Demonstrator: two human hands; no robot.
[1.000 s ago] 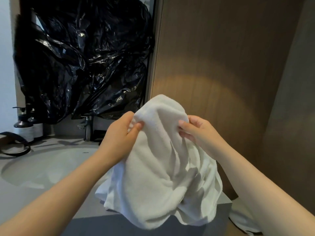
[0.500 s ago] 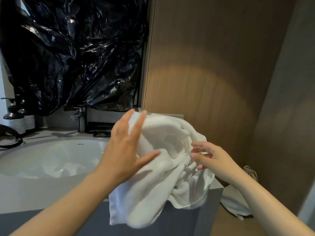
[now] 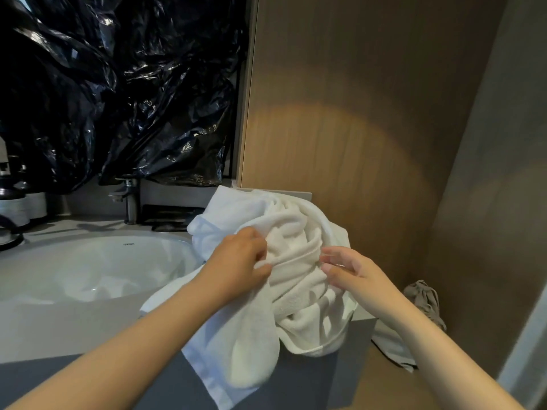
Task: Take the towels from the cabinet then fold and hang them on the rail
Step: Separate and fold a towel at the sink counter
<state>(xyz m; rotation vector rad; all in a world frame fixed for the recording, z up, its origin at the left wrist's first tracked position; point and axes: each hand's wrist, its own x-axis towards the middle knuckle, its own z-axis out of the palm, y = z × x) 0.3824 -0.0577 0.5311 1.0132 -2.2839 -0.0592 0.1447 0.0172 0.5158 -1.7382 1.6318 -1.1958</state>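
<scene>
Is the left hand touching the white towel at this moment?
Touching. The head view shows the left hand gripping a bunched fold of the white towel, with no gap between them.

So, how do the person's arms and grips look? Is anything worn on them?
The left arm and right arm are bare as far as the frame shows: no sleeves. The left grip and right grip are bare hands without gloves. I see no ring, watch or band on fingers or wrists.

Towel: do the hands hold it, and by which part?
The left hand grips a middle fold of the white towel; right hand touches its right side, grip unclear.
</scene>
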